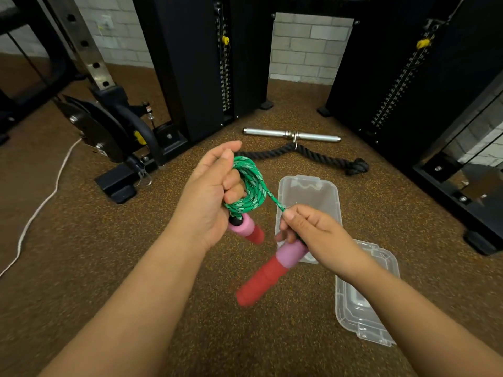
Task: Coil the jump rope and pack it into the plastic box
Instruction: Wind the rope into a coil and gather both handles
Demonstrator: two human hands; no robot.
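The jump rope (249, 186) is held above the brown speckled floor (109, 240), its green cord wound in a coil around the curled fingers of the left hand (209, 197). One pink-and-red handle (246, 228) hangs just below that hand. The right hand (307, 232) pinches the free cord between thumb and fingers; the second handle (269, 273) hangs beneath it, blurred. The clear plastic box (307, 194) lies open on the floor under the hands, its lid (364, 308) just beside it.
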